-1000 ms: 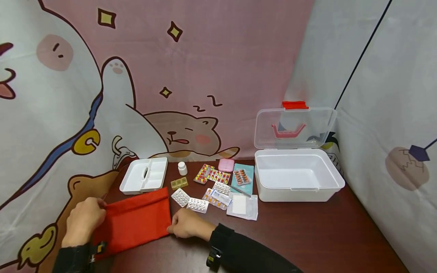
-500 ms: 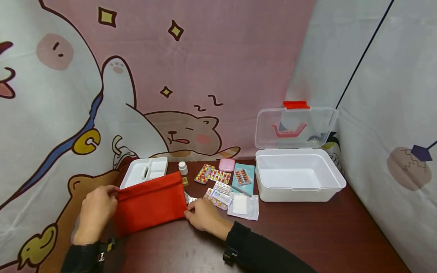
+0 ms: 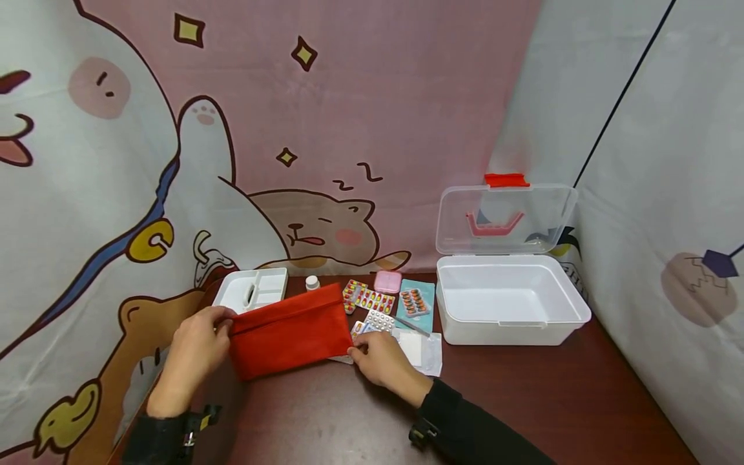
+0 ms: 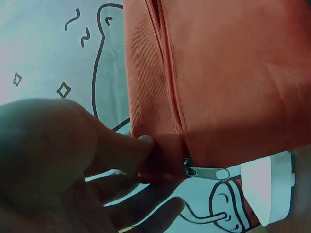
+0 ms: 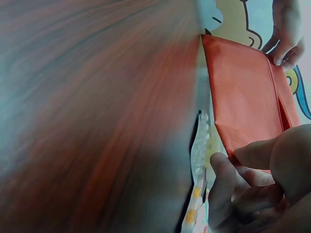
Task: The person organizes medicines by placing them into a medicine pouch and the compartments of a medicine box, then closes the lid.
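Note:
A red zippered pouch point(image 3: 290, 336) is held tilted over the table, in front of the pill packs. My left hand point(image 3: 196, 349) pinches its upper left corner between thumb and fingers. The metal zipper pull point(image 4: 208, 173) hangs beside that corner in the left wrist view, and the zipper line looks slightly parted. At the lower right corner, my right hand point(image 3: 383, 363) pinches the cloth. The right wrist view shows the pouch point(image 5: 243, 87) raised off the table. It hides part of the blister packs and the lower part of a white bottle point(image 3: 312, 283).
Behind the pouch stands a white divided case point(image 3: 270, 284). Red-and-yellow capsule packs point(image 3: 374, 300), a pink box point(image 3: 387, 281), orange capsules point(image 3: 414, 302) on a blue packet and a gauze packet point(image 3: 431, 355) lie to the right. A white box point(image 3: 494, 332) has its clear lid raised.
Both hands have lifted the pouch and carried it right and away from me. It now covers the small yellowish box and most of the nearer blister packs.

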{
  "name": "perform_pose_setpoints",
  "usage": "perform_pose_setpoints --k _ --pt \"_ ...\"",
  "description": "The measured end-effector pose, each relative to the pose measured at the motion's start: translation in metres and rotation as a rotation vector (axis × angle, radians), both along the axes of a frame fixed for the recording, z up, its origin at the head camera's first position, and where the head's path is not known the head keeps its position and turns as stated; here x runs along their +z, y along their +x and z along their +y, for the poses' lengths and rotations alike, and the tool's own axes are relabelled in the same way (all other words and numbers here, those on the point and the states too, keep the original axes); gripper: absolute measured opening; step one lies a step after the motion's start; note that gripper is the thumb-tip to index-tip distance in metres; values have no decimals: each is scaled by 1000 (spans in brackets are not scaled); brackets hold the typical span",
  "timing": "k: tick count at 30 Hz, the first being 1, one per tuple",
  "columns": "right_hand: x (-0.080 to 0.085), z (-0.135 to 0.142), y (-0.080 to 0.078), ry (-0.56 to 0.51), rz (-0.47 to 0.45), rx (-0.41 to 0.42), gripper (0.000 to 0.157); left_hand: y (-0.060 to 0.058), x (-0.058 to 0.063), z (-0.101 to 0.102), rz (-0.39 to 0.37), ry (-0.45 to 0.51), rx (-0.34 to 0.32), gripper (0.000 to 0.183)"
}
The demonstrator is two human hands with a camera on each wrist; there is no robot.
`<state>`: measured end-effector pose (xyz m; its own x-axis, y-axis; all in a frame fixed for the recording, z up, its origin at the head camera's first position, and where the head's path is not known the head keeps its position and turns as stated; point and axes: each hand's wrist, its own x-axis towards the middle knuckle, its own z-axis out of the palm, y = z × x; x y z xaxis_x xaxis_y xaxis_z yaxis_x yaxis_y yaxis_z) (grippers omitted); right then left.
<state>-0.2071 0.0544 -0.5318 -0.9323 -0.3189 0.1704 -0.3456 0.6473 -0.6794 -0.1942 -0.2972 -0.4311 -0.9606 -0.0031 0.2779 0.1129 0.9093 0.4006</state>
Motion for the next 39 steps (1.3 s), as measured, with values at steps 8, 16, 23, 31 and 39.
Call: perform_pose_setpoints --k 8,16,23,31,39 --pt "-5 15 4 -22 -12 -35 10 0 -7 8 53 36 -94 14" --pt "-4 26 3 -42 -36 -59 4 1 -10 13 158 30 -193 15" --pt "-5 31 3 -22 -43 -43 5 0 -13 17 141 28 -265 18" --pt "-8 34 -2 17 97 -77 11 -7 -10 26 -5 -11 -355 30" --pt "-6 36 -9 51 140 -89 9 -16 0 43 -34 -95 -485 47"
